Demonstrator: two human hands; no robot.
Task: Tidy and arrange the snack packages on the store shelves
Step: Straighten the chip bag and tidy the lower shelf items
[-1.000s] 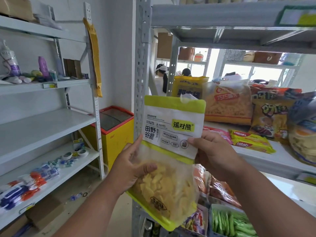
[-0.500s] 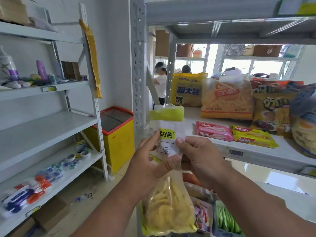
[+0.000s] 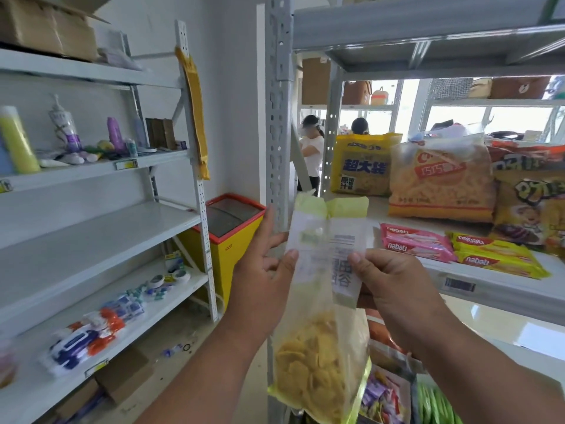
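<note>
Yellow-green trim runs along the top and bottom edges of the snack bag (image 3: 324,301), a clear pouch with a white label panel and pale yellow chips settled in its lower half. It hangs upright in front of the grey shelf post (image 3: 277,123), held in the air between both hands, level with the edge of the snack shelf (image 3: 489,289) but not resting on it. The left hand (image 3: 263,280) grips the bag's left edge, thumb pressed on the front of the label and the other fingers behind or alongside it. The right hand (image 3: 394,286) pinches the right side of the label, thumb on the front and the fingers curled out of sight behind the pouch. The bag is blurred, so its print reads only in part. On the shelf to the right lie two pink wafer packs (image 3: 415,244) and, just beside them, two yellow wafer packs (image 3: 495,255). Behind these stand a yellow bag (image 3: 363,165), a clear bag of yellow snacks (image 3: 440,182) with a red label, and an orange bag (image 3: 529,203), side by side. Below the held pouch, more packets (image 3: 382,396) sit on a lower level. To the left, a white rack (image 3: 101,221) carries bottles and small packets, with a yellow and red chest freezer (image 3: 227,231) on the floor between the two racks.
</note>
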